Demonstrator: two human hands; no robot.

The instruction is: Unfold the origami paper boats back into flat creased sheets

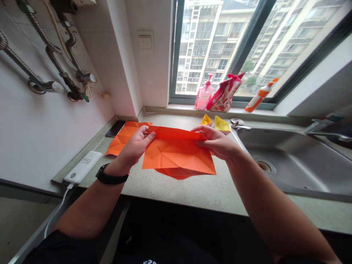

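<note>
A creased orange paper sheet (176,152) is held up over the speckled countertop (192,187). My left hand (136,146) pinches its upper left edge, thumb on top, a black watch on the wrist. My right hand (216,141) pinches the upper right edge, where the paper is folded over. A second orange sheet (123,137) lies flat on the counter behind my left hand. Two small folded yellow paper pieces (218,123) sit near the back, just past my right hand.
A steel sink (297,161) with a tap (324,128) lies to the right. A white power bank (82,167) and a dark phone (115,128) lie at the left wall. Pink pouches (220,93) and an orange bottle (260,96) stand on the window sill. Metal hoses hang on the left wall.
</note>
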